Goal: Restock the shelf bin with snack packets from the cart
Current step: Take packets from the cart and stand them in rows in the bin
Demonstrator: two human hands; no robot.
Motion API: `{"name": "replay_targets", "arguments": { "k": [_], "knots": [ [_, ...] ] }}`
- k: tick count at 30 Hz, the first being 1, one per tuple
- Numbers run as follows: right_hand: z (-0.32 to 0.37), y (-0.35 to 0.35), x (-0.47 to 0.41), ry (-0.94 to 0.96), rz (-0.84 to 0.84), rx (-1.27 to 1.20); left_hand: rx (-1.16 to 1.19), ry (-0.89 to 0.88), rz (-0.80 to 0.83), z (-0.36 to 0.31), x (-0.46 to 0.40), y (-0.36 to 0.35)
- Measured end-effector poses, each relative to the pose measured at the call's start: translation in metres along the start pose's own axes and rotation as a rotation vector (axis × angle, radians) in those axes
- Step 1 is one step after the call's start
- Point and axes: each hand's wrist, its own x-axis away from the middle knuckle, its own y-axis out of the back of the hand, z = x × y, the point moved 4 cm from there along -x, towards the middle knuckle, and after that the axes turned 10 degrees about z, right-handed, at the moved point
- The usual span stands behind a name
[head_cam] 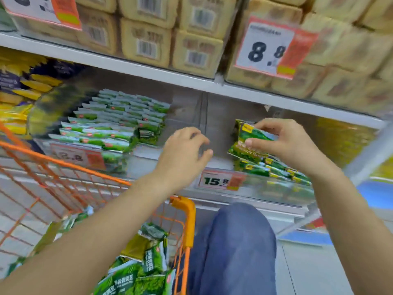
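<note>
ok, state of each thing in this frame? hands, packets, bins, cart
left hand: open, fingers loosely curled, holding nothing
right hand: pinches a green snack packet at the right bin
right shelf bin: partly filled, packets lying along its front
left shelf bin: stacked with green-and-white packets
orange cart: green packets inside

We are in a shop aisle: stocked shelves (148,70) carry price tags (265,46) reading 8.8 and 15.8, and an orange wire cart (182,209) stands beside us.
</note>
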Motion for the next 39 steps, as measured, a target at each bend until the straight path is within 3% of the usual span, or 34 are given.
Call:
{"name": "replay_targets", "arguments": {
  "k": [2, 5, 9, 17, 21, 27, 34, 39],
  "knots": [
    [-0.028, 0.008, 0.0, -0.058, -0.031, 0.027, -0.126, -0.001, -0.002, -0.006, -0.009, -0.013],
    [-0.052, -0.005, -0.001, -0.091, 0.093, 0.19, -0.253, -0.024, 0.025, -0.005, -0.013, -0.03],
    [-0.073, -0.034, -0.005, -0.101, 0.31, 0.297, -0.266, -0.042, -0.013, 0.001, -0.011, -0.038],
    [-0.089, -0.039, -0.022, -0.07, 0.46, 0.708, -0.249, -0.062, -0.042, 0.0, -0.01, -0.042],
    [-0.083, -0.045, -0.028, -0.095, 0.514, 0.755, -0.26, -0.081, -0.019, 0.001, -0.009, -0.038],
    [-0.078, -0.037, -0.026, -0.102, 0.438, 0.744, -0.33, -0.136, 0.085, 0.004, -0.001, -0.026],
    [-0.04, -0.053, -0.048, 0.115, 0.337, 0.586, -0.343, -0.077, 0.158, 0.0, -0.001, -0.029],
    [-0.052, -0.09, -0.069, 0.018, 0.682, 0.857, -0.338, -0.083, 0.151, 0.001, 0.001, -0.027]
  ]
}}
